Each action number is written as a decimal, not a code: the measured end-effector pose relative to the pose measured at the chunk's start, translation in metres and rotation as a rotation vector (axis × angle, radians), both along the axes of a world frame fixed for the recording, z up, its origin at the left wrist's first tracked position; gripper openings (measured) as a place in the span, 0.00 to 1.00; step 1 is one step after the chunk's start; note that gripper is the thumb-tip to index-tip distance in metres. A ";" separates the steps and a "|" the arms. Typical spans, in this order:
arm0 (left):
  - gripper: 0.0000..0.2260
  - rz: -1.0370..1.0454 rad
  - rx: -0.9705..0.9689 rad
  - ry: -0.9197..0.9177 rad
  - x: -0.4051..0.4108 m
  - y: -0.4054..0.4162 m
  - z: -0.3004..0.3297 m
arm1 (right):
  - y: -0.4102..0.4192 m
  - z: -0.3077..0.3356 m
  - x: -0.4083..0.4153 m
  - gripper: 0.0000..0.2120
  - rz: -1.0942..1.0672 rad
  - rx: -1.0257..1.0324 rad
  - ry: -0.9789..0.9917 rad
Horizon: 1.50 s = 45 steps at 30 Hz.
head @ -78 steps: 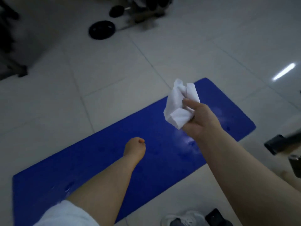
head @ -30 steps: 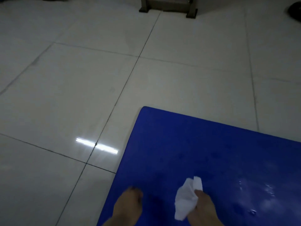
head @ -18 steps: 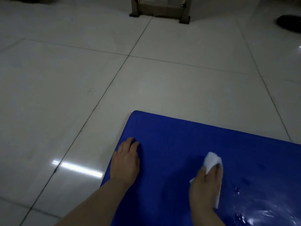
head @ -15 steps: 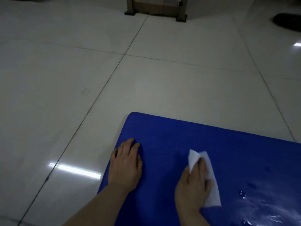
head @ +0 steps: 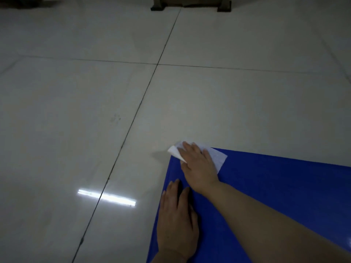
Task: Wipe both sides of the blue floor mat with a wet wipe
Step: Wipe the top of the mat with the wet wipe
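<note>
Head view, looking down at my own arms: nearest to me, my left hand [head: 176, 223] lies flat on the blue floor mat [head: 275, 190], palm down, fingers straight and close together, holding nothing, just inside the mat's left edge. The mat lies flat on the floor and runs out of sight at the bottom and right borders; a small bright glint sits on it at the far right border.

Just beyond my left hand, my right forearm crosses the mat from the lower right, and my right hand [head: 197, 164] presses flat on the white wet wipe [head: 218, 158] with fingers stretched out and slightly spread, not curled round it. The wipe lies spread under my palm at the mat's far left corner; one edge sticks out to the right of my hand on the mat, and a folded tip pokes out past the corner over the tiled floor [head: 95, 111].

Left of the mat, a streak of reflected light [head: 107, 197] shines on the pale glossy tiles, across a dark grout line. Farther out beyond the mat the grout lines cross. Farthest off, at the top border, stand two dark furniture feet [head: 191, 4], cut off by the picture's edge.
</note>
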<state>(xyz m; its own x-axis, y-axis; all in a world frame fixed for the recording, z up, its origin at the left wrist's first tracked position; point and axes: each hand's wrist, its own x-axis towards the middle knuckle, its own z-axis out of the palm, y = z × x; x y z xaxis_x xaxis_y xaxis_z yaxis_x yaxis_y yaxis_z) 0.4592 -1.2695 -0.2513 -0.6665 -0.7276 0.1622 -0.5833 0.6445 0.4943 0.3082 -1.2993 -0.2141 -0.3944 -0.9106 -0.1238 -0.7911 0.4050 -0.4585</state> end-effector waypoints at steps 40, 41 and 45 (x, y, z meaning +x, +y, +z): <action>0.19 0.158 0.111 0.190 -0.004 0.001 0.004 | 0.045 -0.013 -0.008 0.34 0.262 -0.098 0.306; 0.20 0.155 0.130 0.203 -0.003 0.001 0.005 | 0.053 -0.013 0.006 0.33 0.411 -0.096 0.219; 0.21 0.155 0.160 0.221 -0.003 0.001 0.007 | 0.060 -0.012 -0.012 0.30 0.350 -0.051 0.164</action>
